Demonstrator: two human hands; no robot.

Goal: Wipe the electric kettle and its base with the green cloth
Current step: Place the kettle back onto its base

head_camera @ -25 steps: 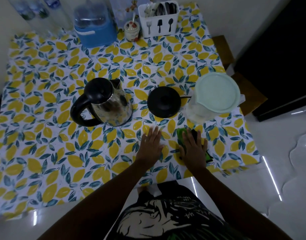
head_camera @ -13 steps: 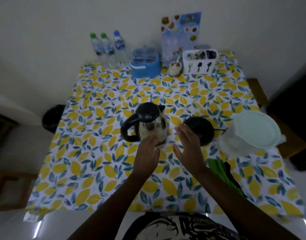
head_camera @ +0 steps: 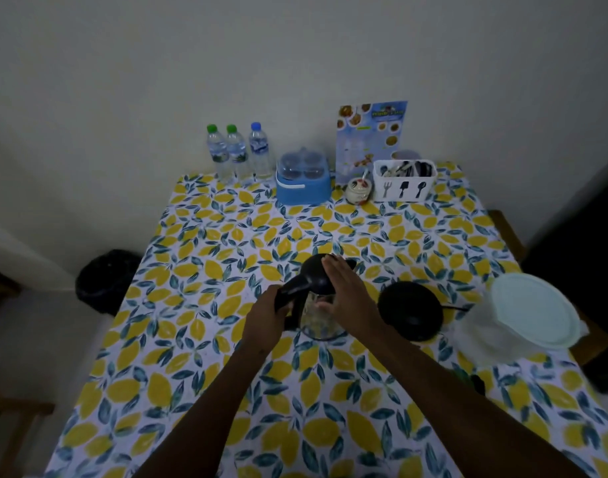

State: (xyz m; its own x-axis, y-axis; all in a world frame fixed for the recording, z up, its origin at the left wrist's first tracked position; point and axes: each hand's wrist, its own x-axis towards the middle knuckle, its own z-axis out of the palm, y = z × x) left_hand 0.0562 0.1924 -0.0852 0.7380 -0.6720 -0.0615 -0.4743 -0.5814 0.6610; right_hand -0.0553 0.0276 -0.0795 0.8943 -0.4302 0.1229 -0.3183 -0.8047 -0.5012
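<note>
The glass electric kettle [head_camera: 318, 320] with a black lid and handle stands mid-table on the lemon-print cloth. My left hand [head_camera: 266, 317] is wrapped around its black handle. My right hand [head_camera: 350, 293] lies flat with fingers spread against the lid and the right side of the kettle. The round black base [head_camera: 411, 310] sits on the table just right of the kettle, its cord running off to the right. Only a sliver of the green cloth [head_camera: 466, 376] shows near the right front, mostly hidden behind my right forearm.
A lidded translucent tub [head_camera: 533, 313] stands right of the base. Along the back wall are three water bottles [head_camera: 238, 155], a blue container [head_camera: 302, 179], a small jar [head_camera: 359, 191], a white cutlery caddy [head_camera: 404, 181] and a menu card. A black bin [head_camera: 104, 281] sits left of the table.
My right hand left the green cloth on the table and both hands moved forward to the kettle. The left hand has taken the handle and the right now rests on the lid.
</note>
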